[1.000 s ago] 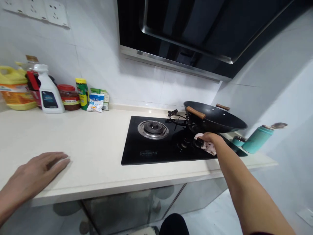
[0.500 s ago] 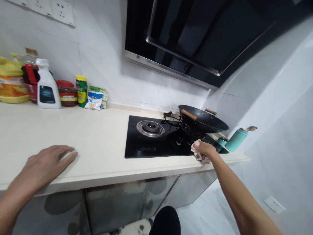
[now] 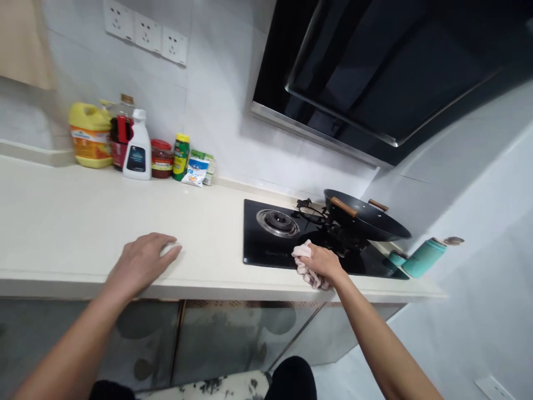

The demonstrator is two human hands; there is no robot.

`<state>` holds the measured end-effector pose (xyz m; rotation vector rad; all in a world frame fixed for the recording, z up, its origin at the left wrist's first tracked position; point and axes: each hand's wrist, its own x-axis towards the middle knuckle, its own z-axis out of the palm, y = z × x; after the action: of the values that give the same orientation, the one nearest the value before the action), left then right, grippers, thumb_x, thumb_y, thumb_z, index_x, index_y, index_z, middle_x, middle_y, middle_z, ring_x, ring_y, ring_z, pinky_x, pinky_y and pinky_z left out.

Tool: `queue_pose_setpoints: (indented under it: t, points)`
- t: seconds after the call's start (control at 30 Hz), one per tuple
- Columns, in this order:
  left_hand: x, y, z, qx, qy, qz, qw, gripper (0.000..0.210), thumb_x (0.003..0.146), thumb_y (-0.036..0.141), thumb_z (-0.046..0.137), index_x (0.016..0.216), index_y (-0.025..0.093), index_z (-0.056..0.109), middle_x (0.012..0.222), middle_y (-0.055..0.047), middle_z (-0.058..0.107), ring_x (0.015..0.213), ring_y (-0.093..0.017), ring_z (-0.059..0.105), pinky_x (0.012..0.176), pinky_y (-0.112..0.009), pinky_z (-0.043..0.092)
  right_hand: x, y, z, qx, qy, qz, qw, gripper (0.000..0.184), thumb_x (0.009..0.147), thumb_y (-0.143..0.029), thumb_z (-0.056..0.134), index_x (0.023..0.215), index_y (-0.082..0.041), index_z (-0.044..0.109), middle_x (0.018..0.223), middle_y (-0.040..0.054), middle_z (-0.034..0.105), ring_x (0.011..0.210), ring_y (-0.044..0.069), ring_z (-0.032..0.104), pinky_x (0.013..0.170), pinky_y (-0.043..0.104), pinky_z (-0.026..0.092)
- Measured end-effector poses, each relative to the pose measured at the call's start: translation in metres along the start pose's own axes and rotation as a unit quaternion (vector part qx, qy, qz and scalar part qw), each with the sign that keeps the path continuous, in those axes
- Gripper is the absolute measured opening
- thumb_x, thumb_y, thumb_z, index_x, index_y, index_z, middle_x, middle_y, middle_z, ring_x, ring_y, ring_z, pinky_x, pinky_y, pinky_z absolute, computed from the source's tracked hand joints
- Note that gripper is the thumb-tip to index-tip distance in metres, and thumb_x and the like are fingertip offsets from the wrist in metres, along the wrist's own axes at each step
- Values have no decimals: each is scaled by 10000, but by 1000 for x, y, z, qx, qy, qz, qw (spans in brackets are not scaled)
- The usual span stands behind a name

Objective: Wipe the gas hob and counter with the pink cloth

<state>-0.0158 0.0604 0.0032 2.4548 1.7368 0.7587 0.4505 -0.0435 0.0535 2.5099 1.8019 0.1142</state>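
Cloth (image 3: pixel 307 272), pale pink and crumpled, lies bunched under the right hand (image 3: pixel 325 262) in the head view, across the front edge of the hob (image 3: pixel 262 247) and onto the counter (image 3: pixel 83 222) before it. That hand is closed on the cloth, its fingers bent round the folds and partly hidden by them.

The left hand (image 3: pixel 141 260) rests palm down on the counter, near its front edge and well apart from the hob. Its fingers are loosely bent, with the thumb held away from them; whether anything lies beneath the palm I cannot tell.

On the hob, a round burner (image 3: pixel 277 223) sits bare at the left. Beyond the right hand, a black wok (image 3: pixel 366 215) with wooden handles stands tilted, partly in front of a loose-looking pan stand (image 3: pixel 311 215). Right of the wok are a small teal cup (image 3: pixel 397 257) and a leaning teal flask (image 3: pixel 425 258).

Along the wall to the left stand a yellow jug (image 3: pixel 89 136), a dark bottle (image 3: pixel 119 147), a white bottle (image 3: pixel 138 150), a red-lidded jar (image 3: pixel 161 160), a green shaker (image 3: pixel 180 160) and a blue-and-white packet (image 3: pixel 195 172). A black hood (image 3: pixel 375 72) hangs above the hob.
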Motion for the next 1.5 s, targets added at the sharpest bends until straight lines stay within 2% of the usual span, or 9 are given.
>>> queue_pose_setpoints:
  t: [0.17, 0.27, 0.53, 0.7, 0.87, 0.97, 1.07, 1.27, 1.5]
  points:
    - [-4, 2, 0, -16, 22, -4, 1000, 506, 944, 512, 377, 1171, 184, 688, 1298, -118, 670, 1227, -329, 565, 1015, -456, 391, 24, -40, -10, -3, 29, -9, 1000, 579, 884, -627, 497, 1306, -239, 582, 1243, 144, 634, 1069, 318, 662, 861, 396, 465]
    - [-4, -1, 2, -28, 36, -4, 999, 512, 915, 521, 396, 1159, 188, 701, 1272, -118, 686, 1217, -333, 577, 1014, -454, 400, 29, -74, -11, 6, 52, -37, 998, 597, 887, -636, 506, 1341, -254, 564, 1288, 131, 583, 1072, 285, 653, 886, 375, 453]
    - [0, -9, 5, -6, 28, 10, 1000, 531, 928, 530, 374, 1170, 188, 699, 1272, -123, 686, 1220, -327, 582, 1015, -455, 413, -22, -166, -8, 88, 98, -210, 969, 595, 823, -649, 610, 1285, -273, 598, 1216, 103, 566, 1024, 289, 629, 880, 410, 454]
    - [6, -15, 5, 16, 15, 9, 1000, 547, 922, 542, 371, 1156, 181, 708, 1262, -132, 692, 1217, -338, 595, 1000, -466, 441, -54, -189, -8, 180, 69, -254, 948, 642, 753, -681, 643, 1278, -315, 594, 1212, 91, 605, 1039, 320, 631, 869, 437, 460]
    - [10, -19, 4, 29, 16, 14, 999, 531, 918, 545, 381, 1121, 197, 728, 1253, -127, 704, 1202, -334, 617, 998, -448, 465, -57, -188, -7, 280, 32, -265, 922, 603, 740, -587, 648, 1289, -349, 574, 1200, 21, 690, 1089, 282, 652, 862, 362, 461]
    - [12, -20, 2, 32, 3, 4, 999, 533, 917, 544, 384, 1117, 192, 732, 1242, -131, 712, 1191, -331, 626, 1000, -440, 475, -56, -169, -4, 279, 49, -221, 933, 618, 735, -580, 642, 1294, -327, 572, 1193, 40, 708, 1072, 296, 668, 839, 369, 465]
    - [14, -17, -2, 39, -5, 1, 999, 519, 910, 549, 405, 1106, 198, 733, 1244, -131, 713, 1188, -334, 627, 994, -450, 484, -56, -128, 1, 261, 59, -147, 952, 563, 751, -590, 629, 1224, -287, 600, 1157, 68, 726, 1035, 304, 685, 803, 360, 462]
    - [17, -11, -8, 54, -26, -11, 998, 554, 890, 570, 412, 1117, 174, 725, 1250, -135, 716, 1176, -332, 642, 997, -437, 497, -43, 2, 15, 209, 67, 64, 974, 531, 832, -632, 559, 1182, -233, 595, 1104, 128, 737, 1020, 317, 692, 781, 343, 458]
    - [21, -19, -5, 58, -36, -23, 997, 581, 890, 603, 391, 1120, 186, 724, 1264, -135, 709, 1185, -338, 642, 1007, -434, 496, -31, 156, 37, 158, 72, 243, 954, 571, 875, -611, 504, 1254, -187, 547, 1149, 194, 703, 1094, 359, 665, 852, 411, 475]
